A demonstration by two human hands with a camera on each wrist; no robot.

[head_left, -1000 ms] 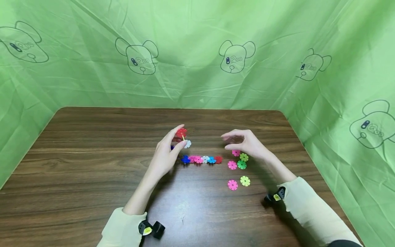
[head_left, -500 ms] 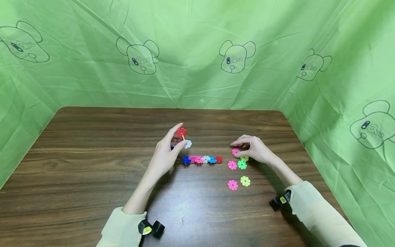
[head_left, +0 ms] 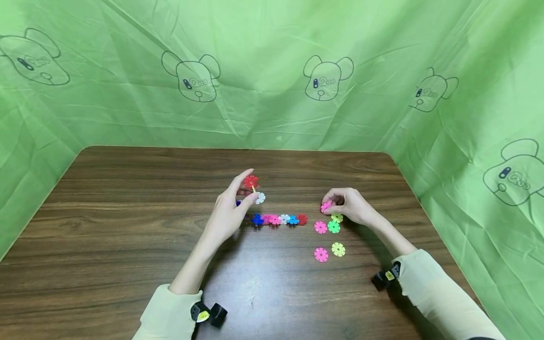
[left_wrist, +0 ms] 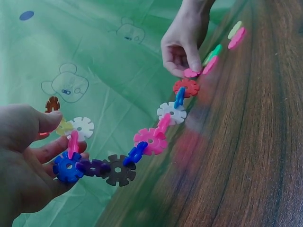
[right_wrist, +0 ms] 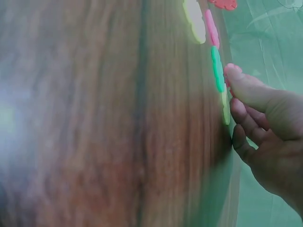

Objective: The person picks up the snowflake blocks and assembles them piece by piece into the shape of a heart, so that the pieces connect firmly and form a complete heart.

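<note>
My left hand (head_left: 225, 215) grips one end of a chain of notched plastic discs, its thumb at a yellow disc (left_wrist: 64, 126). A red disc (head_left: 251, 181) and a white disc (head_left: 260, 198) show beside that thumb. From the hand, the chain curves round through a blue disc (left_wrist: 67, 166), a dark disc (left_wrist: 119, 170) and a pink disc (left_wrist: 150, 142) to a red end disc (left_wrist: 186, 88). To the right, my right hand (head_left: 353, 207) pinches a loose pink disc (head_left: 326, 207) between thumb and fingers. In the right wrist view that disc is mostly hidden.
Near the right hand, a green disc (head_left: 334, 227), a pink disc (head_left: 320, 227) and a partly covered yellow-green disc (head_left: 337, 218) lie on the wooden table (head_left: 127, 236). Closer in are another pink disc (head_left: 321, 255) and yellow-green disc (head_left: 338, 249). A green curtain (head_left: 263, 118) hangs behind.
My right hand has moved right and down onto the pink disc, and its fingers have closed on it. The left hand and the chain have hardly moved.
</note>
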